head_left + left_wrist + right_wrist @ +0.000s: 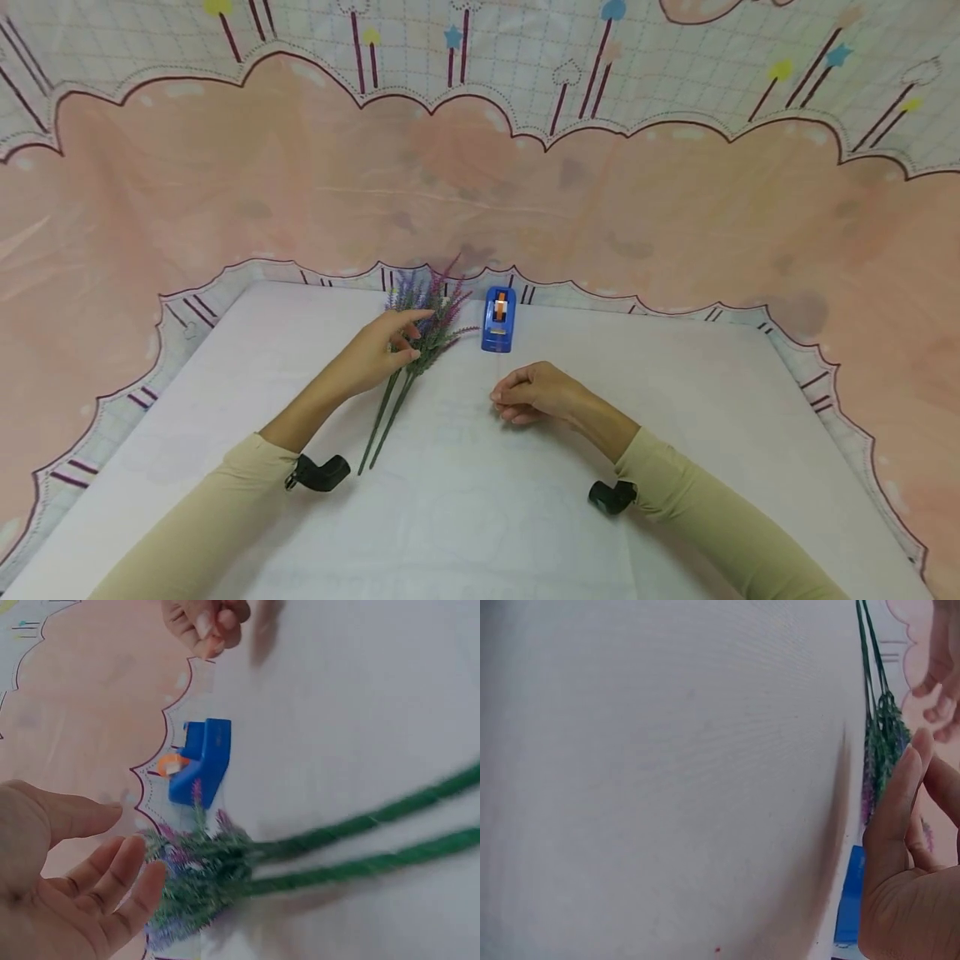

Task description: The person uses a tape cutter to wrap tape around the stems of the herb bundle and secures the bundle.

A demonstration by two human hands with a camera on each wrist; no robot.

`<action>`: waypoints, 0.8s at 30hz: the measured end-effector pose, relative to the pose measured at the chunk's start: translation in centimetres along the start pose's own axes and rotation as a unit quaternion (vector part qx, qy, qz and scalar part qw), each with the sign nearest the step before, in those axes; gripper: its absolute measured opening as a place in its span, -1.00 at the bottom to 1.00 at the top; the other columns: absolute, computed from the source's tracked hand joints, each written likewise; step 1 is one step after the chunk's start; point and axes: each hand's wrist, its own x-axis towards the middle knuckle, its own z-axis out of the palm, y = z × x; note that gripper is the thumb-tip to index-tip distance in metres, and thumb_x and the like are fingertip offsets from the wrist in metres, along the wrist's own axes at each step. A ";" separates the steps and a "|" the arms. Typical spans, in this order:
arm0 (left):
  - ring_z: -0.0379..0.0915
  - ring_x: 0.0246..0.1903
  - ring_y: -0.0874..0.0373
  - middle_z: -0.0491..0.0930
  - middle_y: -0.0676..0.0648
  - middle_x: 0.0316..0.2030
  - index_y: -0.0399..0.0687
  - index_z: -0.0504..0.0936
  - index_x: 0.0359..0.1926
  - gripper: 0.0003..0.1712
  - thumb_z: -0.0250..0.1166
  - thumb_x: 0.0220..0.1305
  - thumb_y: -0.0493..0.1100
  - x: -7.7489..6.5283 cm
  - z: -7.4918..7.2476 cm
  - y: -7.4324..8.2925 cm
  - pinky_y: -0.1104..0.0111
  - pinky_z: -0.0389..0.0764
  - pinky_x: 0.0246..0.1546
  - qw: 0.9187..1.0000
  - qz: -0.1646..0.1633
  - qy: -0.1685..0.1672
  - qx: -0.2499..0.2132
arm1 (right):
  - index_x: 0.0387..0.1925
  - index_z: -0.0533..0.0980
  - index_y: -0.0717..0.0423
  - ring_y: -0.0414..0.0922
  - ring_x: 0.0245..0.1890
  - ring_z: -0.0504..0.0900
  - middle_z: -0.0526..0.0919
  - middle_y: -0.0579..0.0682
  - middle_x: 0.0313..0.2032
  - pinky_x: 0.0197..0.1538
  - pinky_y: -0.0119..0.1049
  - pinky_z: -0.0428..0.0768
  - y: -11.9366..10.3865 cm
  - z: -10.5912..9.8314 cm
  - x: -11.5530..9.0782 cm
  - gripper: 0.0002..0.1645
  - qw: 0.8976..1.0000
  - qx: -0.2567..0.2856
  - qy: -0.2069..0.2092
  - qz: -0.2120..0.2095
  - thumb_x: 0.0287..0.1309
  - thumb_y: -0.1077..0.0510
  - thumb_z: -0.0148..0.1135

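Note:
Two artificial lavender sprigs (431, 329) lie on the table with green stems toward me and purple and pink tips at the far edge. My left hand (378, 354) hovers over their leafy part with its fingers apart; in the left wrist view the palm (45, 892) shows no grip on them. A blue tape dispenser (498, 329) with an orange core stands just right of the flowers. Nearer to me is my right hand (543, 392), fingers curled and the thumb tip meeting a fingertip. Whether something thin and clear is pinched there cannot be made out.
A white table (675, 467) spreads under both arms. Behind it hangs a pink and white patterned cloth (600, 208), which also borders the table's sides. Dark wrist cameras (318, 473) sit at both sleeve cuffs.

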 end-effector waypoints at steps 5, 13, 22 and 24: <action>0.55 -0.08 -0.09 0.50 -0.34 0.02 -0.18 0.30 0.49 -0.23 0.30 0.29 -0.47 -2.4 -0.4 -1.4 0.15 0.62 -0.16 1.000 -0.010 -0.007 0.009 | -0.12 0.68 0.21 -0.19 -0.44 0.72 0.78 0.07 -0.27 -0.34 -0.39 0.70 -0.2 0.1 0.0 -0.79 1.000 -0.004 0.001 0.007 0.31 0.15 0.35; 0.57 -0.06 -0.14 0.47 -0.33 -0.01 -0.17 0.38 0.44 -0.27 0.34 0.25 -0.42 -4.6 0.2 -2.5 0.19 0.62 -0.19 0.998 -0.050 -0.024 0.000 | -0.12 0.68 0.23 -0.18 -0.44 0.72 0.78 0.08 -0.27 -0.34 -0.38 0.70 -0.1 0.0 -0.1 -0.78 1.000 0.003 -0.004 0.006 0.31 0.16 0.35; 0.50 -0.20 0.01 0.53 -0.23 -0.12 -0.18 0.38 0.39 -0.23 0.48 0.18 -0.32 -5.1 2.1 -2.4 0.15 0.56 -0.20 0.995 -0.084 -0.047 0.020 | -0.11 0.68 0.23 -0.17 -0.45 0.72 0.77 0.09 -0.28 -0.35 -0.40 0.69 -0.2 -0.1 -0.1 -0.79 1.000 -0.001 -0.006 0.008 0.33 0.17 0.33; 0.46 -0.27 0.04 0.54 -0.19 -0.21 -0.22 0.35 0.37 -0.22 0.48 0.17 -0.34 -5.1 2.4 -2.2 0.16 0.52 -0.23 0.995 -0.083 -0.046 0.029 | -0.10 0.67 0.24 -0.17 -0.45 0.72 0.77 0.09 -0.28 -0.35 -0.41 0.69 -0.2 -0.1 -0.1 -0.78 1.000 -0.005 -0.006 0.006 0.33 0.17 0.32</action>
